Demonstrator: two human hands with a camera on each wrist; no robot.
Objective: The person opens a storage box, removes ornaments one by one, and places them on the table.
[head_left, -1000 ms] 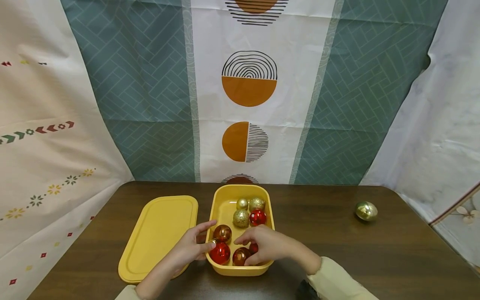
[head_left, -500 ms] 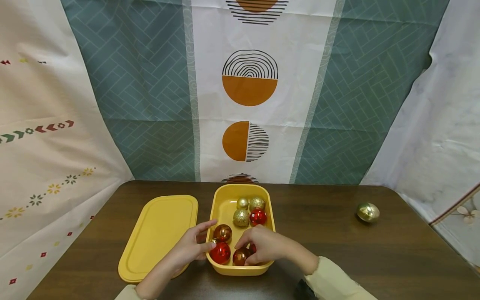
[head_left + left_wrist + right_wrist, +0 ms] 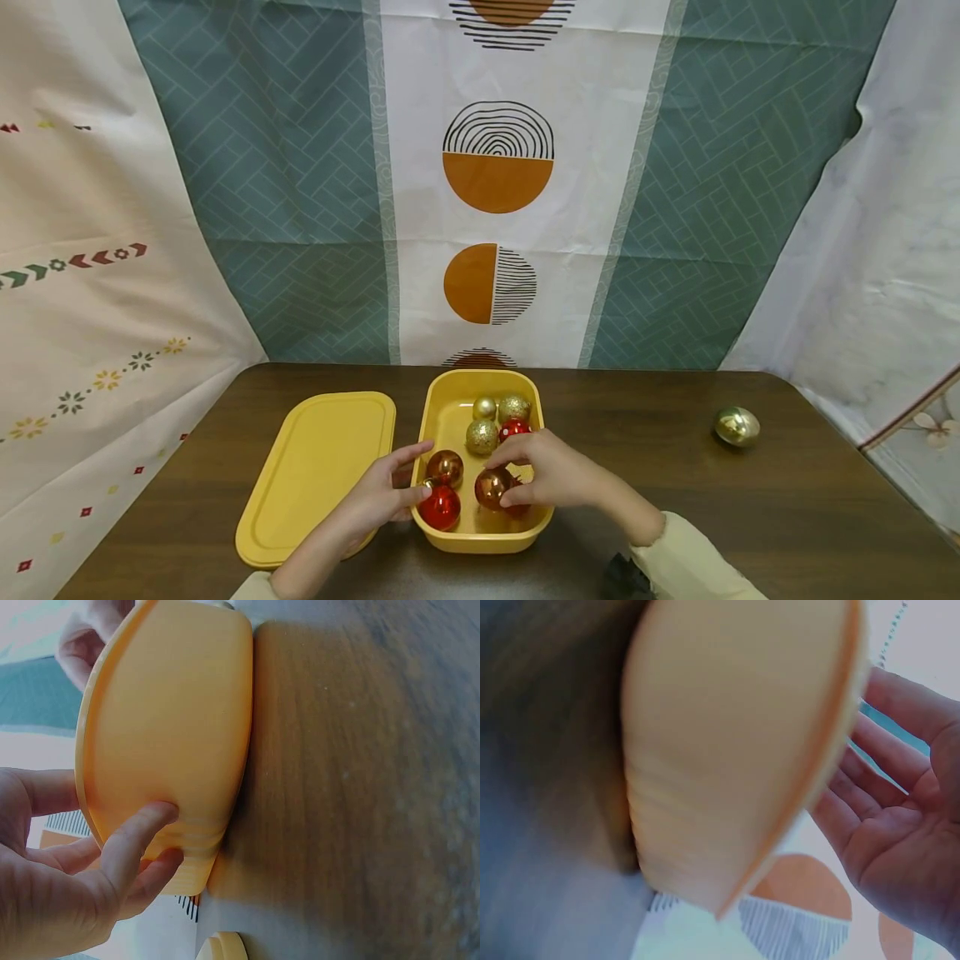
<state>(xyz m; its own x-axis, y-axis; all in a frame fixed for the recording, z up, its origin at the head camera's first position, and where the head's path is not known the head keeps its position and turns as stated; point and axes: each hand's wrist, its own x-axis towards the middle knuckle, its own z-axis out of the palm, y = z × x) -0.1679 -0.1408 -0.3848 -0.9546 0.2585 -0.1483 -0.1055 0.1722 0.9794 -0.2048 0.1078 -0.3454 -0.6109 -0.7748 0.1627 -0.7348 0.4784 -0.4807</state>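
In the head view a yellow plastic box [image 3: 483, 543] stands on the dark table with several baubles inside. My left hand [image 3: 386, 492] holds its left wall, with the thumb over the rim and fingers against the outside, as the left wrist view [image 3: 142, 847] of the wall shows. My right hand [image 3: 558, 475] reaches over the right rim and pinches a shiny copper bauble [image 3: 491, 490] inside the box. A red bauble [image 3: 517, 502] shows partly behind its fingers. Near my left thumb lie a bright red bauble [image 3: 440, 508] and another copper bauble [image 3: 446, 467].
Gold baubles [image 3: 482, 437] and a red dotted one [image 3: 513, 429] sit farther back in the box. A yellow lid [image 3: 318, 475] lies flat to the left. A shiny gold ornament [image 3: 737, 426] rests far right on the table [image 3: 637, 417]. Patterned cloth hangs behind.
My right hand has moved up and away from the box's near end, bringing the copper bauble with it. The left hand stays where it was on the wall.
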